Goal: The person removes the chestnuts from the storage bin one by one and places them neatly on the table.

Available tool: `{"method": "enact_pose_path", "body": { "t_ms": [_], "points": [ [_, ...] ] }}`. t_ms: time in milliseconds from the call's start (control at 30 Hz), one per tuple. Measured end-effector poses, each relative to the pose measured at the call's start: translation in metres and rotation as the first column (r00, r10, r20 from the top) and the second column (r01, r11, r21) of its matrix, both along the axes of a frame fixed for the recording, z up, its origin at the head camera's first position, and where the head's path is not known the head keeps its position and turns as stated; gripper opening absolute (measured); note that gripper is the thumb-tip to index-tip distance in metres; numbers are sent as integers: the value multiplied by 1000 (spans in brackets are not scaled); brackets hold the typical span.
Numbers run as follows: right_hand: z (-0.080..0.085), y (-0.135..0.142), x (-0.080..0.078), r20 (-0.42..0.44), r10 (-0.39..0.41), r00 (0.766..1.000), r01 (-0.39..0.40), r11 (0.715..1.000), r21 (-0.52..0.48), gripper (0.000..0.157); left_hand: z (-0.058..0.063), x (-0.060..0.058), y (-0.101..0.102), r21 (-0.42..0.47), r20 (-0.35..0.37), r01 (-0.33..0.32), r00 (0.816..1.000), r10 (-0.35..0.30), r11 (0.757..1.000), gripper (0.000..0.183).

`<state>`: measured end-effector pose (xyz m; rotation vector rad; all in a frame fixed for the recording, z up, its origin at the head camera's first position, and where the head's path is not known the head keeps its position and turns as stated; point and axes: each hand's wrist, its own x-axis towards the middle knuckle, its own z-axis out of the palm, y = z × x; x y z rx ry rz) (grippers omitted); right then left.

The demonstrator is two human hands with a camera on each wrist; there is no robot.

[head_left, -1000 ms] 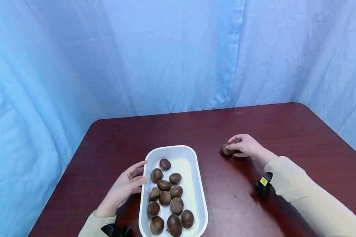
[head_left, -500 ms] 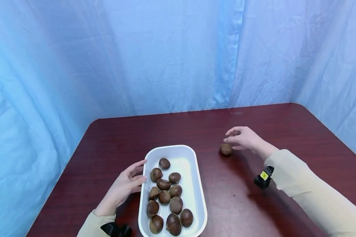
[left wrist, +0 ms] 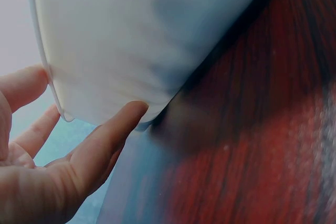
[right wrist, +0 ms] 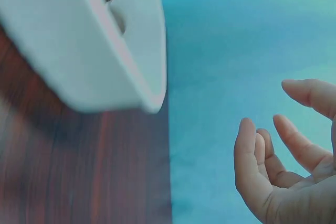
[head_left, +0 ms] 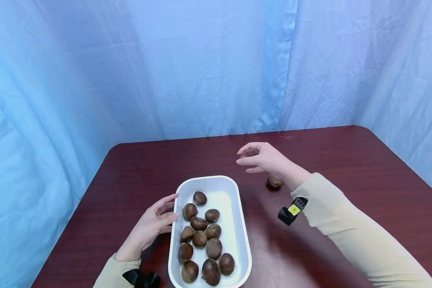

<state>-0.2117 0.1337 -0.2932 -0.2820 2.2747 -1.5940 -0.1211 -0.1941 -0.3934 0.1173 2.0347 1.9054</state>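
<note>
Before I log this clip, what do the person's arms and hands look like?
The left hand and right hand are gloveless. The left sleeve and right sleeve are plain beige. Each side has a black wrist camera; the right one bears a yellow sticker, its marking unreadable.

We see a white, round-cornered tray (head_left: 232, 218), long side running roughly twelve to six o'clock, holding twelve glossy brown chestnuts (head_left: 199, 239), mostly towards nine; a lone chestnut (head_left: 274, 183) lies apart at its two o'clock.
</note>
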Motion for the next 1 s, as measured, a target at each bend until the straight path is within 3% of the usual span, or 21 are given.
{"method": "enact_pose_path", "body": {
  "t_ms": [200,400,767,1000],
  "points": [
    [9,-38,5,16,54,998,-52,994,-92,28,0,1,2,5,4,-1,1000,1,1000,60],
    [7,-66,12,40,95,995,-90,988,-125,27,0,0,3,-6,3,-3,1000,3,1000,59],
    [-17,-98,20,53,141,989,-132,981,-143,24,0,-1,3,-5,8,3,1000,-2,1000,59],
    [-38,-108,22,86,107,991,-100,992,-72,25,0,0,2,4,16,3,1000,-3,1000,60]
  ]
}}
